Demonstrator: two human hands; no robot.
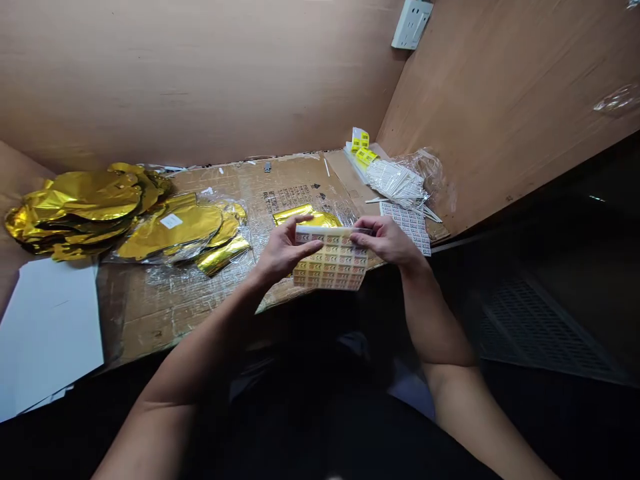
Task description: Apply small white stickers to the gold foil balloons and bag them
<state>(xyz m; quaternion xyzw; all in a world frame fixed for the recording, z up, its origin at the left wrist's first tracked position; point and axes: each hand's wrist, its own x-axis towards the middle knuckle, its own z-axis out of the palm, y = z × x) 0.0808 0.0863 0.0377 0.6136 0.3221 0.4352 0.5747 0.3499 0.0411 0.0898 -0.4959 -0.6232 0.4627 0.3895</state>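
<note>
Between my hands is a sheet of small printed stickers, marked in rows and tilted toward me. My left hand pinches its left edge, thumb on the front. At the upper right corner, my right hand grips the same sheet with thumb and fingers. Just behind it, a folded gold foil piece lies on the cardboard, partly covered by the sheet and my hands. Another sticker sheet lies to the right of my right hand, under a bundle of white straws.
A heap of gold foil shapes fills the far left, beside foil pieces in clear bags. White sheets hang over the left front edge. Yellow barcode labels lie back right. Wooden walls enclose the cardboard-covered surface.
</note>
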